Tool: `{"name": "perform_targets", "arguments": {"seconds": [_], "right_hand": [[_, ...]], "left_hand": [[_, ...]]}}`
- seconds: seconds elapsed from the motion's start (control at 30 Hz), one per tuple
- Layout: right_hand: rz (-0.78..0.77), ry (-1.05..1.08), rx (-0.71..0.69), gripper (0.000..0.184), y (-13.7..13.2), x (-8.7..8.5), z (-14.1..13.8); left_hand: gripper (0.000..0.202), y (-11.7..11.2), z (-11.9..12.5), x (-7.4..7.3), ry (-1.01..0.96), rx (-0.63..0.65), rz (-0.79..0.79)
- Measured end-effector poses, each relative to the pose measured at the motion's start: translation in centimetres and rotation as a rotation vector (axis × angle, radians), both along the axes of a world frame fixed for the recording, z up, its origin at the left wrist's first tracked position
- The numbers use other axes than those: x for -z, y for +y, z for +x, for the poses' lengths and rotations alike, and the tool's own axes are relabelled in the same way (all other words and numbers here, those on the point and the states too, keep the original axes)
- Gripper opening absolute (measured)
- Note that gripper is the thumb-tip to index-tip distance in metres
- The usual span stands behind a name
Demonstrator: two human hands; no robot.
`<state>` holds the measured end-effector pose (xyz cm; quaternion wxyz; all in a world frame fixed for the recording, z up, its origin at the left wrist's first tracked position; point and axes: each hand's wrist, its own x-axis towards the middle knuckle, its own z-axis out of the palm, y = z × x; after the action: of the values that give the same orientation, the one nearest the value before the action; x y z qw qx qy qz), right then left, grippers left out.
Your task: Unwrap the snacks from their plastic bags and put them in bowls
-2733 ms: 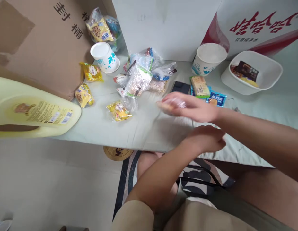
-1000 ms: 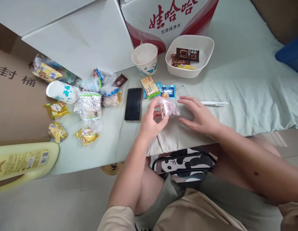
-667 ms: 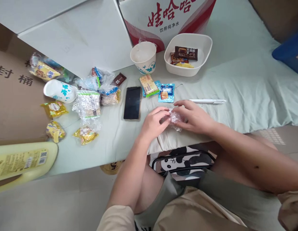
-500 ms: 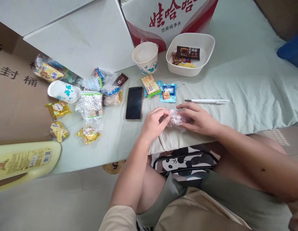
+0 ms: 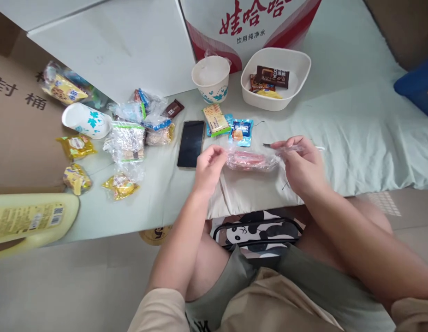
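A clear plastic snack wrapper (image 5: 250,160) with something pinkish inside is stretched flat between my two hands, just above the pale green cloth. My left hand (image 5: 209,166) pinches its left end. My right hand (image 5: 302,163) pinches its right end, fingers closed. A black phone (image 5: 191,143) lies face up just left of my left hand. A blue snack packet (image 5: 240,131) and a beige-green one (image 5: 215,119) lie just beyond the wrapper. A white pen (image 5: 318,148) is partly hidden behind my right hand.
A white bowl (image 5: 300,87) holds several snack bars; a paper cup (image 5: 211,78) stands beside it. Another cup (image 5: 85,121) lies tipped among loose snack packets (image 5: 127,140) at left. A yellow jug (image 5: 30,219), cardboard box (image 5: 16,138) and red-white carton (image 5: 248,23) border the surface.
The wrapper was bunched up between my hands half a second ago. My hands have since drawn apart, and the wrapper is pulled out long between them.
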<state>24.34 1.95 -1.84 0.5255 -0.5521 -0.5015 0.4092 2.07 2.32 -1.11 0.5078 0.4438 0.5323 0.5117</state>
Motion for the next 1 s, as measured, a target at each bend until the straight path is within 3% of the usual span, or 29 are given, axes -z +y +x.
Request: {"name": "perform_targets", "arguments": {"seconds": [0.07,0.13,0.2,0.27,0.33,0.4,0.5,0.57,0.67,0.73,0.87,0.93,1.0], "right_hand": [[0.046,-0.120,0.000,0.011,-0.2,-0.6,0.2],[0.074,-0.228,0.092,0.020,-0.1,-1.1,0.4],[0.107,-0.300,0.234,0.025,0.1,-1.3,0.7],[0.211,-0.369,0.274,0.023,0.2,-1.5,1.1],[0.368,-0.457,0.126,0.015,-0.2,-1.7,1.3],[0.417,-0.561,-0.171,0.012,-0.9,-1.9,1.2],[0.259,-0.701,-0.546,0.019,-1.9,-1.7,0.6],[0.123,-0.732,-0.613,0.035,-2.1,-1.3,0.1],[-0.010,-0.515,-0.543,0.053,-2.1,-0.7,-0.5],[-0.084,-0.216,-0.501,0.046,-1.9,-0.5,-0.8],[-0.311,0.329,-0.432,0.027,-1.6,0.0,-1.8],[-0.327,0.401,-0.333,0.025,-1.5,0.4,-2.1],[-0.241,0.339,-0.233,0.021,-1.5,0.7,-2.2]], "left_hand": [[0.017,0.1,-0.3,0.3,-0.101,-0.120,-0.029],[0.032,0.1,-0.8,0.4,-0.062,-0.206,-0.038],[0.042,0.0,-1.2,0.1,0.141,-0.228,0.031],[0.040,-0.2,-1.6,-0.4,0.421,-0.125,0.166],[0.032,-0.5,-2.0,-1.0,0.651,0.082,0.257],[0.025,-0.8,-2.4,-1.3,0.771,0.227,0.223],[0.017,-1.1,-2.8,-1.4,0.689,0.189,0.053],[0.018,-1.3,-2.8,-1.5,0.459,0.132,-0.009],[0.028,-1.7,-2.1,-1.7,0.076,0.112,0.023],[0.033,-2.1,-1.3,-1.9,-0.050,0.149,0.067],[0.029,-2.8,0.2,-2.0,-0.004,0.348,0.142],[0.020,-2.9,0.6,-1.9,0.082,0.407,0.152],[0.014,-2.9,0.7,-1.7,0.218,0.332,0.167]]}}
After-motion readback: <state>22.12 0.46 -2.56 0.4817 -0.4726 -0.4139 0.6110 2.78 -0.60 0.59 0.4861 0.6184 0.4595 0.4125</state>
